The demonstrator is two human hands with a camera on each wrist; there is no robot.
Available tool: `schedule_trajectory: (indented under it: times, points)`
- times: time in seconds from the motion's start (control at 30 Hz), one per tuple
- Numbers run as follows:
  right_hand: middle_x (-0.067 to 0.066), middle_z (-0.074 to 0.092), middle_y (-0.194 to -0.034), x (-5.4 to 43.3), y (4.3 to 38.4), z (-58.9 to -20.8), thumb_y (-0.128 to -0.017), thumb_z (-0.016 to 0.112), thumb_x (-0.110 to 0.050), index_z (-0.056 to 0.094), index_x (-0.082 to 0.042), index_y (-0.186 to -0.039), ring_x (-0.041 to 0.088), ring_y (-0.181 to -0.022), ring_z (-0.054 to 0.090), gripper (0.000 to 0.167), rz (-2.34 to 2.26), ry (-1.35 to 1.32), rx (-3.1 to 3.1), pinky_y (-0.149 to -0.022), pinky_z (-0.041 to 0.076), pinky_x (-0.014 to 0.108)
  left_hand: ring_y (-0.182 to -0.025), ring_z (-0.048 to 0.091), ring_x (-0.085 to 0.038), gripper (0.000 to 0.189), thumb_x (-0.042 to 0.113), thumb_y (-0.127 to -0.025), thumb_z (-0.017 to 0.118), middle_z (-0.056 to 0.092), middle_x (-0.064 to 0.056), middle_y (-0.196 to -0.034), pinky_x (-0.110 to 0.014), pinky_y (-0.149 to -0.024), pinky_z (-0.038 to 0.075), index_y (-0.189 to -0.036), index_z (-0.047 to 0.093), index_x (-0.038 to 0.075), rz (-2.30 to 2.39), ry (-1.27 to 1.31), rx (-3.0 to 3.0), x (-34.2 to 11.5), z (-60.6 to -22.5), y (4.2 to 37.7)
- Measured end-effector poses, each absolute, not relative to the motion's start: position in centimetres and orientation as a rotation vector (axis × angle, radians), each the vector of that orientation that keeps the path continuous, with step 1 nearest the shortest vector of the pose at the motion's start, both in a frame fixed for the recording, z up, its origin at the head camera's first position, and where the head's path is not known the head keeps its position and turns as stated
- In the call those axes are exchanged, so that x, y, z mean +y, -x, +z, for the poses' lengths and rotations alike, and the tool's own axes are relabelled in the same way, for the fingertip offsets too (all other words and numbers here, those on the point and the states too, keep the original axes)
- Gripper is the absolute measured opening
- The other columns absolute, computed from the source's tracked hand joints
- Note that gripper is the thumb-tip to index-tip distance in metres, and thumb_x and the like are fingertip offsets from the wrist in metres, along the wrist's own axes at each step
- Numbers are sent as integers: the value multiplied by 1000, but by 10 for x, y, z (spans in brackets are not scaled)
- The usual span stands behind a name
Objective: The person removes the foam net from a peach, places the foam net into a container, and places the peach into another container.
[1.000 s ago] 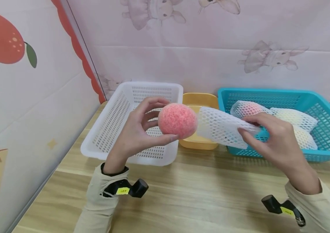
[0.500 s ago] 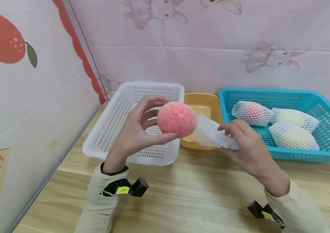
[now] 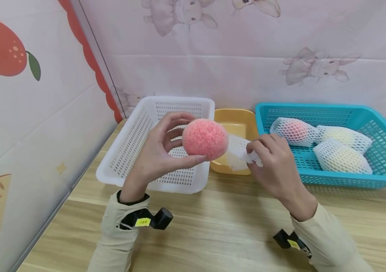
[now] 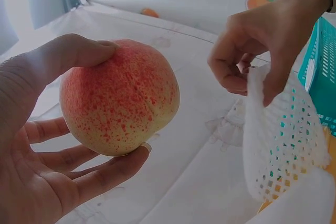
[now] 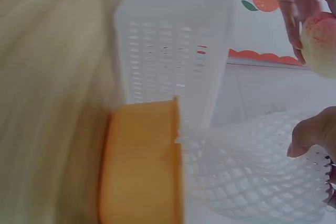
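Observation:
A pink-red peach (image 3: 205, 139) is gripped between the thumb and fingers of my left hand (image 3: 160, 147), held up in front of the white basket. In the left wrist view the peach (image 4: 119, 97) shows a red-speckled, yellowish skin and a crease. My right hand (image 3: 274, 166) pinches one end of a white foam fruit net (image 3: 238, 149), whose free end hangs over the yellow bin. The right wrist view has the foam net (image 5: 247, 166) stretched out at the yellow bin's rim, apart from the peach.
A white perforated basket (image 3: 193, 185) stands at left, a yellow plastic bin (image 3: 235, 113) in the middle and a teal basket (image 3: 315, 107) at right. Several net-wrapped fruits (image 3: 344, 160) lie in the teal basket. Behind them rises a wall (image 3: 233, 75) with rabbit prints.
My right hand has moved left with the foam net, from in front of the teal basket to the yellow bin, and the net bunches more at its fingers. The left hand with the peach barely moved.

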State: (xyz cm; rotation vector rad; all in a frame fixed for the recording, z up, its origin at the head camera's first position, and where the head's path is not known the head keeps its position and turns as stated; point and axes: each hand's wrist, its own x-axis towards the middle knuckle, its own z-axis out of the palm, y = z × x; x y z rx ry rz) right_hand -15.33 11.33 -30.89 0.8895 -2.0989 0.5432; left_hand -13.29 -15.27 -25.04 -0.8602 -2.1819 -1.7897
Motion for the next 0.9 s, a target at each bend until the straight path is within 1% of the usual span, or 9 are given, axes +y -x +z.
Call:
schedule_trajectory:
  times: [0.17,0.27,0.3,0.4,0.5,0.57,0.63,0.7,0.9]
  points:
    - [20,63,-89,110,157,-299,-59,83,12,61,3,-86,37,-85,55,36,577,-805,-2072,-77,48,47,-108,60,-22,71,-7,-67,80,53,-9,-127,-36,-90,53,-129,46,0,-1794,856,-2176,-153,-250,132]
    - [19,62,-88,106,160,-299,-61,82,12,60,3,-86,36,-83,54,34,593,-758,-2091,-77,51,47,-108,60,-23,72,-8,-66,81,53,-10,-127,-36,-89,53,-129,46,0,-1801,856,-2174,-152,-249,131]
    - [19,61,-88,104,162,-300,-61,81,12,61,3,-86,35,-82,54,34,602,-747,-2103,-76,52,47,-108,60,-23,72,-8,-66,81,53,-10,-127,-36,-89,53,-129,46,0,-1798,856,-2176,-152,-248,131]
    - [16,58,-85,97,167,-305,-63,78,12,59,1,-83,31,-75,54,29,598,-724,-2159,-67,54,42,-108,60,-23,73,-8,-66,81,53,-9,-127,-36,-89,53,-129,46,0,-1787,850,-2183,-154,-247,131]
    - [14,55,-83,89,174,-312,-63,74,12,57,-1,-80,28,-65,51,27,602,-696,-2223,-56,50,37,-109,60,-23,73,-8,-66,81,53,-9,-128,-35,-89,53,-130,46,0,-1772,859,-2192,-153,-247,131]
    - [13,53,-82,83,178,-317,-63,72,12,55,-3,-78,27,-62,49,27,609,-677,-2270,-52,48,36,-109,60,-23,73,-8,-66,81,53,-9,-127,-35,-89,53,-130,46,0,-1768,865,-2195,-153,-247,132]
    - [12,51,-82,77,182,-323,-64,72,12,54,-4,-77,26,-59,48,27,607,-658,-2328,-51,46,35,-109,59,-23,73,-7,-66,82,53,-9,-127,-36,-89,53,-129,46,0,-1767,869,-2196,-153,-247,132]
    - [11,51,-81,72,186,-330,-65,73,10,54,-4,-78,26,-60,48,27,581,-638,-2389,-50,47,36,-110,59,-22,72,-8,-66,81,53,-9,-127,-36,-89,53,-129,46,0,-1767,860,-2198,-153,-248,132]
    - [11,53,-81,66,193,-341,-68,73,8,56,-5,-84,25,-64,48,27,483,-595,-2505,-48,46,35,-112,58,-22,74,-12,-65,80,52,-8,-129,-37,-89,53,-130,45,-1,-1775,839,-2164,-156,-246,134]
